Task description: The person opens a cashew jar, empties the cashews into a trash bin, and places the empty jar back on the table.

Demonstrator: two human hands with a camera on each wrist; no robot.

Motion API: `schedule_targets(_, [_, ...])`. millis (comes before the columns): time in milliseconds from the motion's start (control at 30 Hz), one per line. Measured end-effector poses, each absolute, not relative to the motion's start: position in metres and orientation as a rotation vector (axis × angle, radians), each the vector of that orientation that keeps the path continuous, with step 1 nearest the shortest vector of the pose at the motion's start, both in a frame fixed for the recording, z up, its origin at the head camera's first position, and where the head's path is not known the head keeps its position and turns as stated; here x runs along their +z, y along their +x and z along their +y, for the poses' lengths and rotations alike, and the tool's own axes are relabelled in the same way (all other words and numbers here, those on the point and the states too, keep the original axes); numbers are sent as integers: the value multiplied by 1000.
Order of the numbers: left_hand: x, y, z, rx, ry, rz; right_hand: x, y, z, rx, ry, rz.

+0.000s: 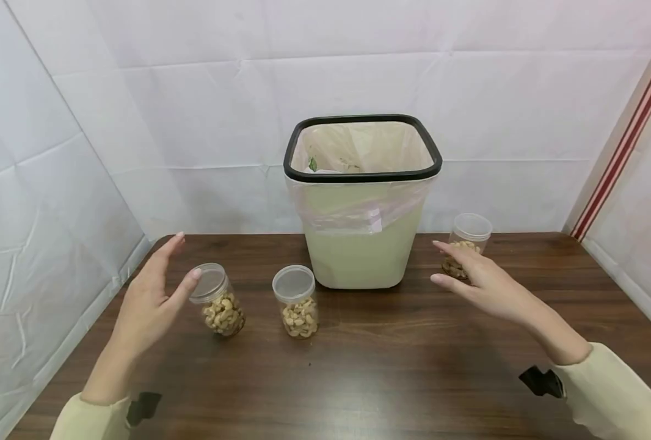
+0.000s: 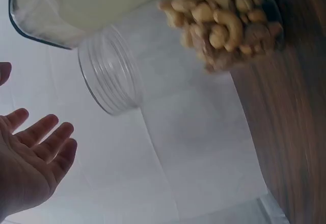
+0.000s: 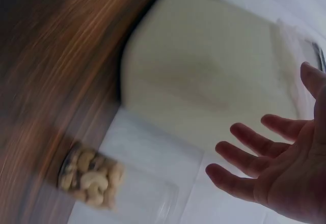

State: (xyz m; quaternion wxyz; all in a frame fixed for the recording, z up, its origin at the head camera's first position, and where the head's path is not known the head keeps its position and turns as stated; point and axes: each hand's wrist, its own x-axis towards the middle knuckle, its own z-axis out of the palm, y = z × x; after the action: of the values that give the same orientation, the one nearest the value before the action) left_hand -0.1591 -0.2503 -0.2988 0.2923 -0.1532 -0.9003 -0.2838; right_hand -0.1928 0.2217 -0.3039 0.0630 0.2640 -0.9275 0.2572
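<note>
My left hand (image 1: 148, 299) is raised over the table's left side, fingers extended and thumb apart, with nothing in it. Just beyond its thumb stands a clear jar of cashews (image 1: 223, 313), whose cashews (image 2: 224, 25) fill the lower part in the left wrist view. A second cashew jar (image 1: 300, 316) stands to the right of that one. On the right, my right hand (image 1: 485, 282) hovers with fingers straight and spread, holding nothing. It partly covers a third cashew jar (image 1: 471, 227), which also shows in the right wrist view as cashews (image 3: 94, 179) below a clear upper wall.
A pale green trash bin (image 1: 361, 244) with a black rim and a pinkish liner stands at the table's back middle. Some scraps lie inside it. White sheeting (image 1: 193, 122) hangs behind and at both sides of the dark wooden table (image 1: 358, 379).
</note>
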Motion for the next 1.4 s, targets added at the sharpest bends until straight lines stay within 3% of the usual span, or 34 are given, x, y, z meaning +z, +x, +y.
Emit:
schedule_targets(667, [-308,-156,-211,-1236,-555,-2514,-299,-210,133,922,1138,-2792])
schedule_targets(1400, [-334,-172,-188,-1460,-664,-2725,-304,-222,80,989,1161,-2793])
